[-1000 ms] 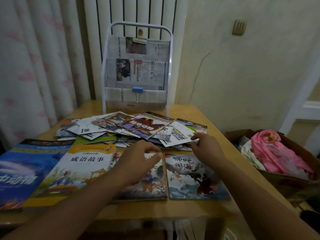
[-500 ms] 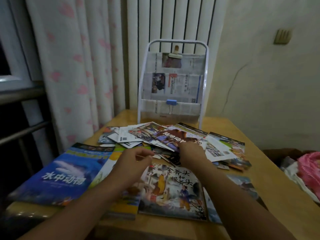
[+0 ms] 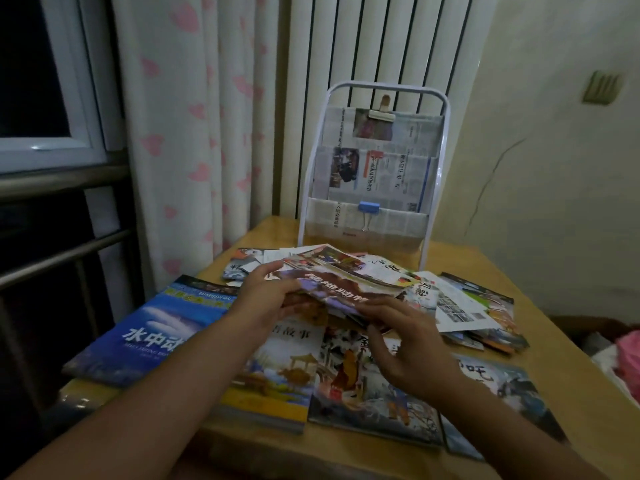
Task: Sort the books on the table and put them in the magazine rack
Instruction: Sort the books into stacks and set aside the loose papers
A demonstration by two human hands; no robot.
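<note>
A white-framed magazine rack (image 3: pixel 439 174) lined with newspaper stands at the back of the wooden table (image 3: pixel 568 379). In front of it lies a loose pile of thin books (image 3: pixel 460 303). My left hand (image 3: pixel 266 296) grips the left edge of a purple-brown animal book (image 3: pixel 339 292), lifted off the top of the pile. My right hand (image 3: pixel 408 344) hovers just below the book's near corner, fingers apart. Nearer me lie a blue book (image 3: pixel 156 327), a yellow story book (image 3: pixel 280 372) and two illustrated books (image 3: pixel 367 393).
A pink-heart curtain (image 3: pixel 180 133) and a white radiator (image 3: pixel 374 43) stand behind the table. A window with metal rails (image 3: pixel 52 188) is at left. Pink cloth (image 3: pixel 627 358) lies at the far right, past the table edge.
The view has swung left and closer. My left hand has moved forward and taken hold of the animal book, lifting it off the pile. My right hand has drawn back toward me.
</note>
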